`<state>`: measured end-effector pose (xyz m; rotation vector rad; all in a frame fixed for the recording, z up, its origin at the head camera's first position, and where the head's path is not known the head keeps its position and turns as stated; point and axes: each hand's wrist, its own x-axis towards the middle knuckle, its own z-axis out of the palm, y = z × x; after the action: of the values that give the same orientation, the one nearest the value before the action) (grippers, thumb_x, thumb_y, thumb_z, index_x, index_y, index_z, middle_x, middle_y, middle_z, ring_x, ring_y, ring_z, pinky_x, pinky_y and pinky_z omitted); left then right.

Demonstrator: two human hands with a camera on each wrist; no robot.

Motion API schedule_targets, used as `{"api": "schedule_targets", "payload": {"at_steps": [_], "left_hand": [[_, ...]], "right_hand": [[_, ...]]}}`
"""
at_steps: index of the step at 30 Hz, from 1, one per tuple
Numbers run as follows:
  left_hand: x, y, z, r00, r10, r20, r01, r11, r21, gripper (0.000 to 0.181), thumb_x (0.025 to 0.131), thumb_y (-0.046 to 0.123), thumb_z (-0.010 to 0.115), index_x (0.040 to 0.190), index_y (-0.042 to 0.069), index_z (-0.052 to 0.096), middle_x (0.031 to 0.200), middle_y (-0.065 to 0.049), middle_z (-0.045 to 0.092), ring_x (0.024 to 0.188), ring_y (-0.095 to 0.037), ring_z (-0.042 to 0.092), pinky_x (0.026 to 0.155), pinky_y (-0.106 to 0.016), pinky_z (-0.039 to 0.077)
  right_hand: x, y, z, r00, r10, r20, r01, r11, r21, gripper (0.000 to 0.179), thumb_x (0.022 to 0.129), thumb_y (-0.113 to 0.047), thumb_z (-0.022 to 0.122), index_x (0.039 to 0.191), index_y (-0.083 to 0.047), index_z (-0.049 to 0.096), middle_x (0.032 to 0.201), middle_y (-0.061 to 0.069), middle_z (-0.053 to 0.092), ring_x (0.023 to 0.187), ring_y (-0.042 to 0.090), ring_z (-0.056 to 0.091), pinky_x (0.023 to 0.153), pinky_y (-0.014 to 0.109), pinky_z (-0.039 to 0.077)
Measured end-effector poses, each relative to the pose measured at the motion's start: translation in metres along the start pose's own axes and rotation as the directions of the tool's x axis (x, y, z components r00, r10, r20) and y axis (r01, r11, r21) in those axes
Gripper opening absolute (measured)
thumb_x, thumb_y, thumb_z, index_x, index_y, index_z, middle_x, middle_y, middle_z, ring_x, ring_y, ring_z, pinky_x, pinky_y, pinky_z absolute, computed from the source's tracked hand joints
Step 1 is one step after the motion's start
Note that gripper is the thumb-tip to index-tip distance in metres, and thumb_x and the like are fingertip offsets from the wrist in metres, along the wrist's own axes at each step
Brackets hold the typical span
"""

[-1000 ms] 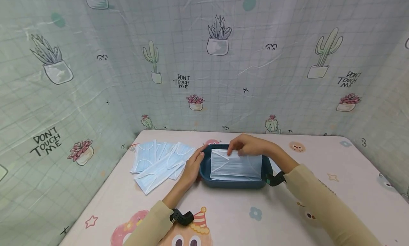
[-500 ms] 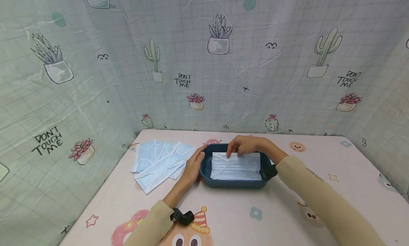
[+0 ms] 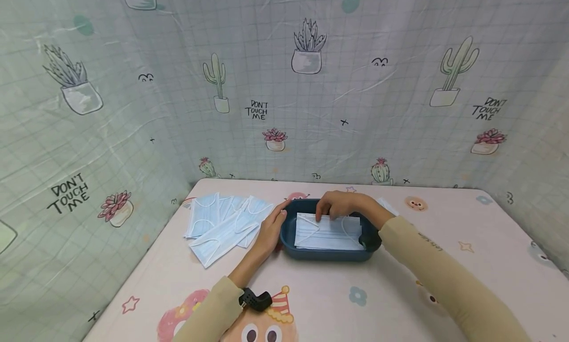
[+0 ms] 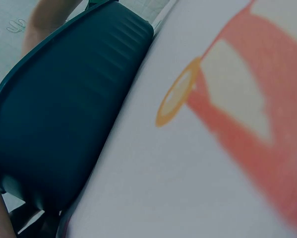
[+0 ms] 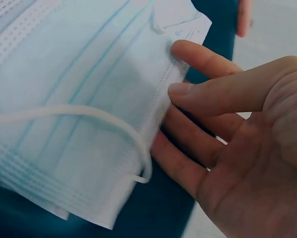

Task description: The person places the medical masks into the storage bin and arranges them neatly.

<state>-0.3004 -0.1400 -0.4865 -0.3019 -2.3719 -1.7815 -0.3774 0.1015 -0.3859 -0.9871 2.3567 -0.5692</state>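
A dark blue plastic box [image 3: 329, 255] stands mid-table with pale blue pleated face masks [image 3: 328, 233] lying stacked flat inside. My left hand [image 3: 268, 231] rests along the box's left end, fingers fairly straight beside the rim. In the left wrist view the box's outer wall [image 4: 64, 99] fills the left side. My right hand [image 3: 340, 204] reaches into the box over the far edge of the top mask. In the right wrist view its index fingertip and thumb touch the edge of that mask [image 5: 89, 89], while the other fingers, loosely bent, pass down behind the edge.
Several more face masks [image 3: 226, 226] lie overlapping on the table left of the box. Part of another pale blue piece [image 3: 386, 206] shows behind my right forearm. The table [image 3: 400, 302] has a printed pink cover, and a patterned curtain [image 3: 284, 95] hangs behind it.
My right hand has lowered the top mask flat onto the stack, moving slightly down and toward me. The right wrist has dipped over the box's right end. My left hand has stayed in place.
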Motion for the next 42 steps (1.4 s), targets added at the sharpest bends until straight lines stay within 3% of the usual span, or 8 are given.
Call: {"api": "schedule_targets", "payload": {"at_steps": [4,9,14,21,25,30,38,42], "left_hand": [[0.0,0.0,-0.001,1.0,0.003,0.012,-0.003,1.0,0.028,0.044,0.112,0.032,0.04,0.155,0.024,0.049,0.162,-0.001,0.047,0.154,-0.031,0.037,0.125,-0.061,0.026],[0.001,-0.005,-0.004,1.0,0.005,0.026,-0.006,0.999,0.046,0.045,0.112,0.035,0.039,0.156,0.028,0.047,0.163,0.006,0.045,0.155,-0.026,0.036,0.127,-0.058,0.026],[0.001,-0.006,-0.005,0.999,0.011,0.036,-0.012,0.999,0.04,0.047,0.112,0.038,0.039,0.157,0.027,0.046,0.163,0.007,0.045,0.156,-0.025,0.035,0.127,-0.058,0.025],[0.0,-0.006,-0.005,0.999,0.013,0.033,-0.014,0.999,0.033,0.042,0.112,0.035,0.04,0.152,0.041,0.049,0.163,0.008,0.045,0.155,-0.023,0.036,0.128,-0.056,0.025],[-0.001,-0.007,-0.005,0.999,0.013,0.036,-0.014,0.999,0.029,0.042,0.112,0.033,0.04,0.152,0.041,0.049,0.163,0.007,0.045,0.156,-0.024,0.035,0.128,-0.056,0.024],[0.0,-0.008,-0.005,0.999,0.023,0.038,-0.024,0.999,0.023,0.042,0.112,0.032,0.04,0.153,0.04,0.048,0.163,0.006,0.045,0.156,-0.025,0.035,0.127,-0.057,0.024],[-0.001,-0.007,-0.003,0.999,0.025,0.041,-0.026,0.999,0.028,0.045,0.112,0.033,0.039,0.157,0.028,0.047,0.163,0.007,0.044,0.156,-0.025,0.034,0.128,-0.057,0.024],[-0.001,-0.005,-0.004,0.999,0.019,0.031,-0.02,0.999,0.028,0.044,0.112,0.034,0.04,0.155,0.03,0.048,0.163,0.005,0.045,0.155,-0.026,0.036,0.127,-0.058,0.025]], "right_hand": [[-0.011,-0.005,-0.01,0.999,-0.035,0.013,0.035,0.999,-0.001,0.042,0.085,0.017,0.053,0.116,-0.001,0.075,0.122,0.015,0.074,0.108,0.027,0.069,0.1,0.04,0.058],[-0.029,-0.005,-0.026,0.998,-0.064,0.001,0.064,0.997,0.032,0.038,0.089,0.014,0.053,0.123,0.006,0.068,0.128,0.025,0.07,0.118,0.038,0.068,0.1,0.041,0.059],[-0.05,0.002,-0.035,0.992,-0.093,-0.086,0.101,0.991,0.087,0.033,0.092,0.009,0.057,0.123,0.006,0.067,0.126,0.027,0.069,0.118,0.04,0.067,0.097,0.043,0.059],[-0.084,0.005,-0.032,0.969,-0.12,-0.216,0.152,0.979,0.138,0.028,0.096,0.001,0.06,0.123,0.002,0.068,0.122,0.027,0.068,0.113,0.041,0.067,0.092,0.046,0.06],[-0.101,0.007,-0.026,0.955,-0.102,-0.279,0.154,0.973,0.172,0.027,0.098,-0.001,0.061,0.124,0.001,0.067,0.122,0.026,0.069,0.113,0.043,0.067,0.092,0.043,0.06],[-0.12,0.012,-0.016,0.932,-0.061,-0.358,0.13,0.977,0.17,0.027,0.101,-0.007,0.06,0.127,-0.003,0.067,0.122,0.019,0.071,0.109,0.035,0.07,0.092,0.037,0.061],[-0.137,0.017,-0.005,0.87,-0.047,-0.491,0.116,0.987,0.111,0.024,0.101,-0.014,0.064,0.123,-0.007,0.07,0.117,0.017,0.073,0.1,0.022,0.07,0.081,0.027,0.059],[-0.141,0.023,-0.004,0.848,-0.013,-0.53,0.096,0.987,0.129,0.023,0.101,-0.013,0.063,0.122,-0.008,0.07,0.115,0.016,0.074,0.098,0.019,0.069,0.078,0.027,0.059]]}}
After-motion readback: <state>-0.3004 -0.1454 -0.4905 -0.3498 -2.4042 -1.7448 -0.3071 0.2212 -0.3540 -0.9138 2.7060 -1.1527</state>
